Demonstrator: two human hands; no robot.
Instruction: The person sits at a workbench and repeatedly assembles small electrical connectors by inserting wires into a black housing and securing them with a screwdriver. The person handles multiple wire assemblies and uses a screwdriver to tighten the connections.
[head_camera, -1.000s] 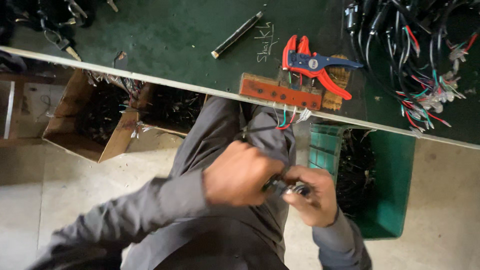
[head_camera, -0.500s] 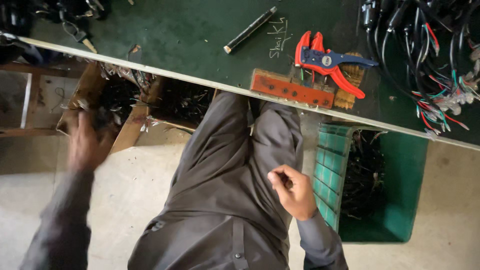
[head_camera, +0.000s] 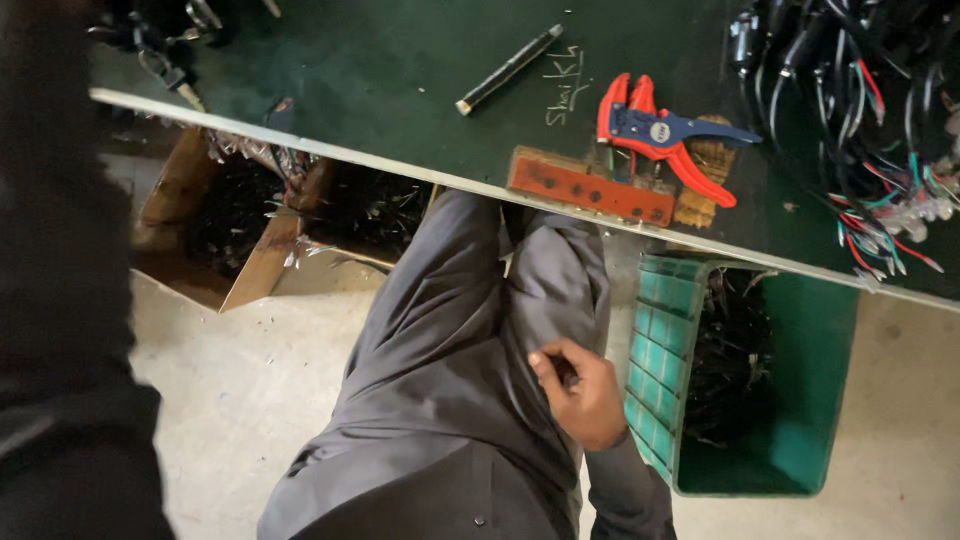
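- resting on the lap, the right hand (head_camera: 585, 400) has its fingers curled shut round a small dark piece (head_camera: 566, 374); what kind it is, i cannot tell.
- and the left hand?
- out of view. only a blurred dark sleeve (head_camera: 60, 300) fills the left edge, so i cannot tell how its fingers stand.
- what step, would you say?
- a hold between pieces, i judge: the piece sits pinched over the thigh, just beside the green crate (head_camera: 800, 440) of dark wire scraps. any next move calls for a careful wrist, the crate wall being so near.
- any labels?
- a white chalk scrawl on the green table (head_camera: 330, 70), between a black pen (head_camera: 510, 68) and the red-and-blue wire stripper (head_camera: 660, 135), which bears a small round white sticker. a brown cardboard box (head_camera: 180, 230) sits below the table's left, unmarked as far as i see.
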